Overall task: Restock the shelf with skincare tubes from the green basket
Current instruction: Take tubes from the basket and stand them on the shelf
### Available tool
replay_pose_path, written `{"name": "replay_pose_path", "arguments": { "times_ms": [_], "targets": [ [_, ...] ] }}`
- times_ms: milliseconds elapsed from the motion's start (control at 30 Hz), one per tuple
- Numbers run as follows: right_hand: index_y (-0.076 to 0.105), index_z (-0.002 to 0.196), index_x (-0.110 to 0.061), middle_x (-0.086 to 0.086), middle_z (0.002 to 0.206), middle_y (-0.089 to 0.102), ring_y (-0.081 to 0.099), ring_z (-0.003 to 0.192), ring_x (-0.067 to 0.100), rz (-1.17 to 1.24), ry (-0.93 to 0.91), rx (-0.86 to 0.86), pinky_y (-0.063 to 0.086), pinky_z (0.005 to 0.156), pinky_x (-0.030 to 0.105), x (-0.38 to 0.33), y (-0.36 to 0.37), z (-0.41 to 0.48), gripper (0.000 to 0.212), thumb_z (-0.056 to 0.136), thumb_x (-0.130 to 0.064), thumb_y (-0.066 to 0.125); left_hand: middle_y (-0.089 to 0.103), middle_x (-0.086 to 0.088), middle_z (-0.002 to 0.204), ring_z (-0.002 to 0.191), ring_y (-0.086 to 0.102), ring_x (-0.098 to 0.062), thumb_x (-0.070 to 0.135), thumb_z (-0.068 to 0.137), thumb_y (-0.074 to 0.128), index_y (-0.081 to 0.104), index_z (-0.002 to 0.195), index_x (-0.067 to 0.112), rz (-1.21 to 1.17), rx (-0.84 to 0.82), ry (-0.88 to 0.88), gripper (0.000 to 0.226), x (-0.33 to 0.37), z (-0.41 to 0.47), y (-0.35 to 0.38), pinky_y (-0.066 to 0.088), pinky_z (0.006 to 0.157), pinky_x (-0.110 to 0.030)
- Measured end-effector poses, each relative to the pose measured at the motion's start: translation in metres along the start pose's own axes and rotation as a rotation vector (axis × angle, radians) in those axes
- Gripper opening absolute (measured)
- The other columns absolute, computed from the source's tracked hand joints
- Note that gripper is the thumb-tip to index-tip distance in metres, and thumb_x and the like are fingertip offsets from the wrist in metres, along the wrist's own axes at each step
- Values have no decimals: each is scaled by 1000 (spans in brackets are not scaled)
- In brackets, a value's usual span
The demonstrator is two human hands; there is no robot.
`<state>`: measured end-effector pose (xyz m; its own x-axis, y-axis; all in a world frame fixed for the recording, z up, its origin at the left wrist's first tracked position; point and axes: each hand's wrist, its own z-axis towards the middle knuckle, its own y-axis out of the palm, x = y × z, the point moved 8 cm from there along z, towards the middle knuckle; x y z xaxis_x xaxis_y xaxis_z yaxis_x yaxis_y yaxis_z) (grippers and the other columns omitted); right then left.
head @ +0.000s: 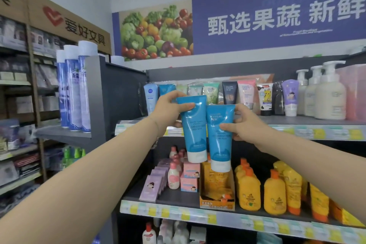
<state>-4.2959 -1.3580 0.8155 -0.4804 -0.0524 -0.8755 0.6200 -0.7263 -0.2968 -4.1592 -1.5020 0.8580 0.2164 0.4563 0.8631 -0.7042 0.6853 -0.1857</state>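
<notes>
Two blue tubes hang cap-down before the top shelf (297,123): our left hand (168,109) pinches one tube (193,127), our right hand (245,125) the other tube (219,136).

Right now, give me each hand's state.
Left hand: holding a blue tube.
Right hand: holding a second blue tube.

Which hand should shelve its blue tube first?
Probably left: the left hand holds the left tube higher, directly before the shelved blue tube on the top shelf; the right hand holds the right tube lower.
</notes>
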Motion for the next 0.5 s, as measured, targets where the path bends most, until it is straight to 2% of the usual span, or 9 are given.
{"name": "replay_pose_path", "arguments": {
  "times_ms": [200, 300, 400, 500],
  "targets": [
    [46, 116, -20, 3, 111, 64, 66, 97, 20, 7, -63, 51, 56, 82, 41, -21, 14, 31, 38, 87, -9, 67, 64, -1, 79, 47, 61, -6, 14, 88, 66, 57, 101, 16, -61, 19, 30, 16, 11, 33, -29, 47, 42, -19],
    [45, 117, -17, 4, 104, 67, 67, 91, 17, 27, -74, 60, 57, 76, 36, -31, 27, 48, 37, 88, -8, 66, 64, 0, 82, 54, 62, -9, 17, 88, 66, 58, 102, 18, -34, 20, 42, 16, 13, 53, -48, 48, 45, -20],
    [45, 113, -18, 8, 101, 69, 69, 90, 21, 19, -102, 86, 57, 78, 39, -45, 41, 69, 34, 88, -9, 66, 63, 3, 83, 62, 61, -14, 17, 89, 65, 58, 100, 19, -41, 13, 59, 14, 15, 75, -69, 49, 45, -19],
    [44, 116, -17, 6, 96, 68, 68, 83, 17, 27, -129, 107, 57, 68, 31, -61, 56, 88, 35, 89, -8, 64, 62, 2, 85, 63, 60, -15, 15, 89, 64, 56, 100, 20, -77, 27, 68, 14, 14, 98, -91, 49, 45, -19]
  ]
}}
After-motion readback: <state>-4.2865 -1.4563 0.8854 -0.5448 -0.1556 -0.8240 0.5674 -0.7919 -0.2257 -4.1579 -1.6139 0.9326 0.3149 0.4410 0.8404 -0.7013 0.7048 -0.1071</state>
